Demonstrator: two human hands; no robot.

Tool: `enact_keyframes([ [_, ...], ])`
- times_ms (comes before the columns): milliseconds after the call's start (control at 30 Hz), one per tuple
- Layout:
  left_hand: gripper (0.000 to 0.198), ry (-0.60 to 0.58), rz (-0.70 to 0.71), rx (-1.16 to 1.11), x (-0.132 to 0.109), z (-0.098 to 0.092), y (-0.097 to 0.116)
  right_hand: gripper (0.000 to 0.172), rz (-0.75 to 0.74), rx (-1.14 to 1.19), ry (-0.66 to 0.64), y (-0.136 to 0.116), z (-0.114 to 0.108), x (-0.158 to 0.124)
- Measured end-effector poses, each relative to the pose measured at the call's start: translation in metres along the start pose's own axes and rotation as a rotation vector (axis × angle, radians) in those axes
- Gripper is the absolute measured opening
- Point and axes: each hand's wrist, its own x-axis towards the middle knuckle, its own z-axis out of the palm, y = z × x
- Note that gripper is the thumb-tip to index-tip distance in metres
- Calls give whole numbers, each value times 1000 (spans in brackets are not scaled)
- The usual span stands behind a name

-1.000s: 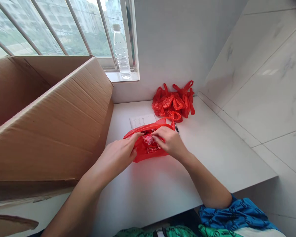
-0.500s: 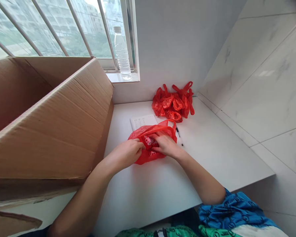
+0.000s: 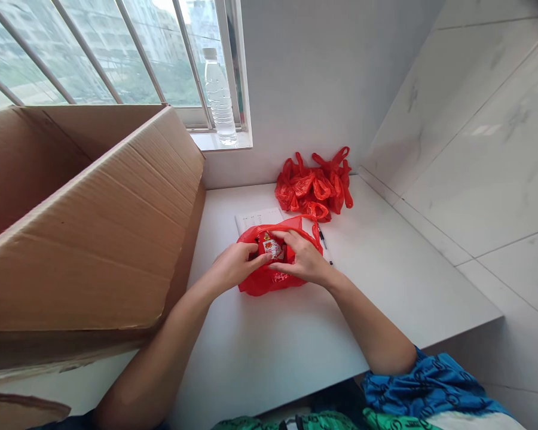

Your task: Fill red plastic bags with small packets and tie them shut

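A thin red plastic bag (image 3: 260, 284) lies open on the white table in front of me. Inside its mouth shows a glossy red packet (image 3: 275, 248) with a white printed patch. My right hand (image 3: 305, 258) reaches into the bag from the right, thumb and fingers around the packet. At the bag's left side is my left hand (image 3: 237, 266), its thumb and forefinger parted and their tips at the packet's left edge. Other contents of the bag are mostly hidden by red plastic and my hands.
Several tied red bags (image 3: 314, 185) are heaped by the wall. A sheet of paper (image 3: 257, 220) and a pen (image 3: 323, 239) lie partly behind the open bag. A large cardboard box (image 3: 94, 239) stands at left; a water bottle (image 3: 219, 98) is on the windowsill.
My left hand has loosened from the bag's edge and spread its thumb and forefinger beside the packet. The packet now shows more plainly in the bag's mouth, between both hands.
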Motion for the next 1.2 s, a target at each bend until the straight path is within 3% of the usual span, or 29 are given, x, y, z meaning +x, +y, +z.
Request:
enact_keyframes([
  [167, 50, -84, 13, -175, 0, -7, 0, 54, 349, 501, -61, 0, -15, -1],
  [300, 50, -95, 9, -157, 0, -10, -3, 53, 400, 752, -21, 7, -16, 2],
  [467, 54, -79, -17, -45, -1, -10, -9, 56, 412, 716, -3, 11, -14, 2],
  [633, 52, -81, -15, -97, -2, -13, -7, 59, 397, 735, -8, 10, -17, 1],
  [800, 45, -184, 11, -217, -6, -19, 4, 57, 423, 766, -20, 6, -19, -1],
  [1000, 44, -171, 35, -283, -7, -21, 6, 99, 421, 738, -115, -5, -23, -5],
  [1200, 49, -145, 36, -152, -5, -18, 1, 98, 362, 773, -158, -8, -29, -4],
])
